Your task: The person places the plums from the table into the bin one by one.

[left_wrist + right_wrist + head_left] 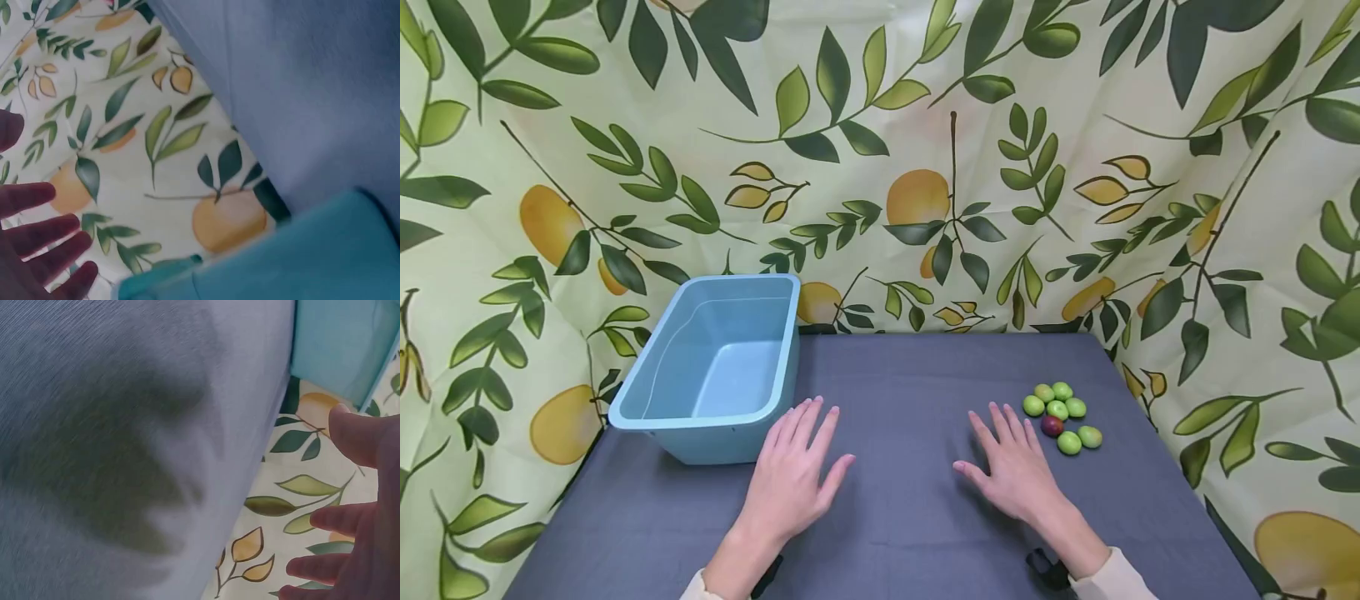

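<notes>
Left hand (793, 475) and right hand (1017, 471) extend forward, backs up, fingers nearly straight, gripping nothing. Just beside the right hand lie green fruits (1057, 410) and one dark red fruit (1052, 426), visible only in the head view. Wrist views crop both hands and the blue tub (715, 442) near the left.

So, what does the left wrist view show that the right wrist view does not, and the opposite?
Only the left wrist view shows the left hand, its fingers spread. Only the right wrist view shows the right hand. Both share the light blue tub, the grey-blue tablecloth and the leaf-and-fruit patterned fabric.
</notes>
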